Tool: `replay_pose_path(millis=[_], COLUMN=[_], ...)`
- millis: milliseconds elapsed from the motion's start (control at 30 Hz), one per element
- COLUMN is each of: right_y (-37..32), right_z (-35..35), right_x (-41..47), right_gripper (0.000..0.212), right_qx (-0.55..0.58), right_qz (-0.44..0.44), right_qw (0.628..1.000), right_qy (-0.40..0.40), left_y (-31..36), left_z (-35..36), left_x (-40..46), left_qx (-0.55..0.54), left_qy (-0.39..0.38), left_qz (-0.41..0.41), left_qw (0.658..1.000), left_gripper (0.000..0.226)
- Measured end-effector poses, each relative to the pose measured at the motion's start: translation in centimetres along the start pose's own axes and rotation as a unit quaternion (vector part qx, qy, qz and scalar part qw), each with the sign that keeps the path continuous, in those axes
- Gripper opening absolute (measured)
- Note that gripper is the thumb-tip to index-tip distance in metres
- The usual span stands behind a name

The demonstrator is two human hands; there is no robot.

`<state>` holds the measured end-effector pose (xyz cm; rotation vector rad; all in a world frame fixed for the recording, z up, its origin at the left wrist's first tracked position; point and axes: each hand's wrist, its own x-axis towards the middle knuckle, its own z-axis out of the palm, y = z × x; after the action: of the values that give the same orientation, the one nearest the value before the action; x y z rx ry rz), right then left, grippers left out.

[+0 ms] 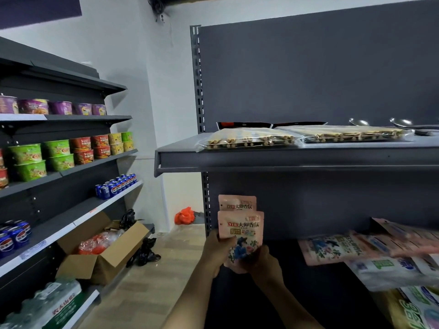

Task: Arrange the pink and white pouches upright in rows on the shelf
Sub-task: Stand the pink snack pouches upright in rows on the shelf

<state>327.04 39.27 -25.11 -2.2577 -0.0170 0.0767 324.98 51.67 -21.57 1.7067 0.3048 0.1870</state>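
A pink and white pouch (241, 231) with a blue flower print stands upright at the left end of the lower dark shelf (292, 293). My left hand (217, 249) grips its left edge and my right hand (263, 262) holds its lower right corner. A second pink pouch (237, 203) stands upright right behind it, only its top showing. More pink and white pouches (332, 248) lie flat in a loose pile at the right of the same shelf.
The upper shelf (285, 159) overhangs the pouches and carries flat packs of sticks (249, 138) and metal ladles (401, 123). White and green packs (392, 271) lie at the right. At left, a rack holds noodle cups (57, 150) and cans (116, 185); an open cardboard box (102, 248) sits on the floor.
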Motion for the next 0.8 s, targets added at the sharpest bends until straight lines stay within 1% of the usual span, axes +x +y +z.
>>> replay_pose_path(millis=[100, 133, 200, 267, 300, 367, 467, 633, 733, 800], right_y=[0.2, 0.2, 0.0, -0.1, -0.2, -0.3, -0.3, -0.3, -0.5, -0.5], right_z=[0.7, 1.0, 1.1, 1.2, 1.3, 1.4, 1.6, 2.1, 2.2, 2.2], right_x=[0.4, 0.5, 0.6, 0.7, 0.7, 0.8, 0.8, 1.4, 1.7, 1.9], right_gripper=[0.057, 0.061, 0.064, 0.065, 0.064, 0.060, 0.056, 0.053, 0.053, 0.053], right_qx=[-0.044, -0.069, -0.059, -0.016, -0.001, 0.040, 0.091, 0.092, 0.095, 0.097], right_qz=[0.001, -0.003, 0.001, 0.013, 0.011, 0.006, 0.000, -0.007, 0.000, 0.005], right_qw=[0.998, 0.997, 0.997, 0.999, 1.000, 0.999, 0.994, 0.993, 0.993, 0.993], right_qy=[0.034, 0.045, 0.042, 0.027, 0.027, 0.037, 0.056, 0.074, 0.069, 0.066], left_y=[-2.6, -2.9, -3.0, -3.4, -3.6, -3.8, -3.4, -3.5, -3.3, -3.3], left_z=[0.0, 0.1, 0.3, 0.6, 0.6, 0.7, 0.8, 0.5, 0.5, 0.5], left_x=[1.9, 1.7, 0.7, 0.1, 0.2, 0.4, 0.5, 0.8, 0.9, 1.1], left_qx=[0.045, 0.072, 0.118, 0.136, 0.137, 0.132, 0.132, 0.161, 0.166, 0.172], left_qy=[0.031, 0.037, 0.024, 0.015, 0.019, 0.025, 0.012, 0.008, -0.008, -0.022], left_qz=[-0.013, -0.021, -0.021, -0.012, -0.003, 0.005, 0.013, 0.030, 0.033, 0.035], left_qw=[0.998, 0.997, 0.993, 0.990, 0.990, 0.991, 0.991, 0.987, 0.986, 0.984], left_gripper=[0.052, 0.054, 0.044, 0.033, 0.031, 0.031, 0.030, 0.037, 0.032, 0.033])
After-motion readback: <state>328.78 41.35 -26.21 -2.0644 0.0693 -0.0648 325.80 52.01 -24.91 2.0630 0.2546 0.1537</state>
